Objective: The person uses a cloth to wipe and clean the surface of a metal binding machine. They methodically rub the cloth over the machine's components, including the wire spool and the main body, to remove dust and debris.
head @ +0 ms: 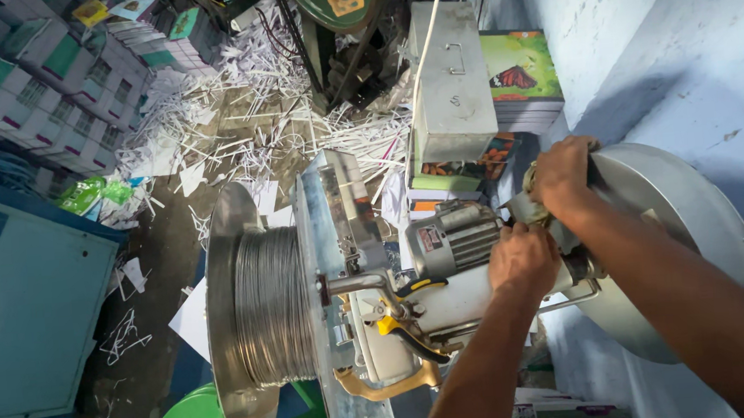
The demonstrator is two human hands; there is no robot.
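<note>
1. Two hands crowd one tight gap: grey motor (448,240) on the near side, round metal cover (688,239) and blue wall (639,33) beyond.
2. My left hand (524,259) curls its fingers down at the motor's end.
3. My right hand (562,178) pinches a rag (525,211) there.
4. Motor axis runs crosswise, shaft end toward the wire spool (265,308).

We see wire spool (265,308): tightly wound steel wire, dull grey sheen, flanges of brushed metal. Motor (448,238): ribbed cast metal, matt grey, grimy. Right hand (562,178) grips frayed, dirty cloth rag (525,211). Disc (695,212): smooth sheet metal, soft shine. Floor scraps (243,113): white paper strips. Box (450,81): matt galvanised metal
</note>
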